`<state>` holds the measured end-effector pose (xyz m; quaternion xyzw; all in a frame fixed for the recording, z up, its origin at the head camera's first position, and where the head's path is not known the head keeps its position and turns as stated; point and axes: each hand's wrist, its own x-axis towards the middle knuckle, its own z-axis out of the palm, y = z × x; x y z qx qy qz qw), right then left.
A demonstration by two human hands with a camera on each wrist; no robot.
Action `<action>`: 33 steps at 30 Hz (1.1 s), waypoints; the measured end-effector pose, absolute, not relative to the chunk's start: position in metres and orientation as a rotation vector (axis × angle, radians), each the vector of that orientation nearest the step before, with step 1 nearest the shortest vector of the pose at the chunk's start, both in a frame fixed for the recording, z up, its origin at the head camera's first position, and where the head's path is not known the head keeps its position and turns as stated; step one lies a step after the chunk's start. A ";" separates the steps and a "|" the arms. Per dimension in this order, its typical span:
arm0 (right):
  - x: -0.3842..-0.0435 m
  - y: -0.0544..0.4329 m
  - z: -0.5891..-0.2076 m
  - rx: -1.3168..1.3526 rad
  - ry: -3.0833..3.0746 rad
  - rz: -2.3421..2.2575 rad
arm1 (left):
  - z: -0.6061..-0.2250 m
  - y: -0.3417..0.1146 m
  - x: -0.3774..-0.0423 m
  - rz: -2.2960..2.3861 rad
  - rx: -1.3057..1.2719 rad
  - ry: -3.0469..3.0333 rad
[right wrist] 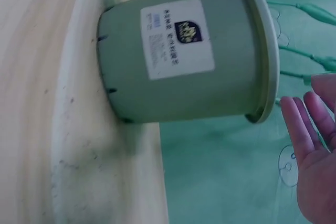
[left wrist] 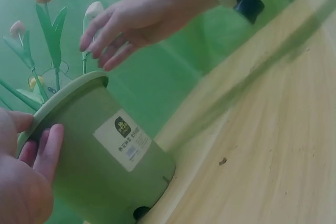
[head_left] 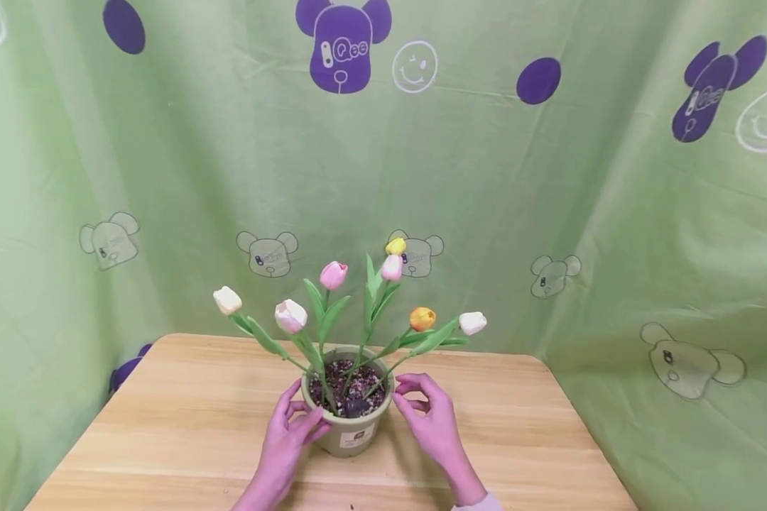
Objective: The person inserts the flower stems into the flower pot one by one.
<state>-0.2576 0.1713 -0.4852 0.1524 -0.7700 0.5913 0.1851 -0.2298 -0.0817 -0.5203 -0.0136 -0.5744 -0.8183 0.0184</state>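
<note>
A green flower pot (head_left: 334, 443) stands on the table with a white label (left wrist: 124, 139) on its front. Dark, speckled granular soil (head_left: 369, 399) fills it, and several tulips on green stems fan outward. They include a cream tulip (head_left: 227, 301) at left, a pink tulip (head_left: 334, 275), a yellow tulip (head_left: 395, 245), an orange tulip (head_left: 422, 319) and a white tulip (head_left: 472, 323) at right. My left hand (head_left: 284, 440) grips the pot's left rim, thumb on top and fingers beneath. Beside the right rim, my right hand (head_left: 434, 424) holds nothing, its fingers loosely bent; the right wrist view (right wrist: 320, 166) shows them apart from the pot.
The wooden table (head_left: 518, 440) extends around the pot, with small dark crumbs (left wrist: 222, 160) lying on it in front. A green curtain (head_left: 473, 184) printed with bear heads hangs behind the table and along both sides.
</note>
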 end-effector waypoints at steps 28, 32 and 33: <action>-0.257 0.158 -0.520 0.309 -2.145 1.765 | -0.522 -0.099 -0.239 -2.419 -0.048 -1.932; -0.257 0.159 -0.522 0.306 -2.160 1.730 | -0.523 -0.098 -0.239 -2.418 -0.049 -1.929; -0.257 0.159 -0.522 0.314 -2.166 1.719 | -0.523 -0.098 -0.239 -2.412 -0.051 -1.934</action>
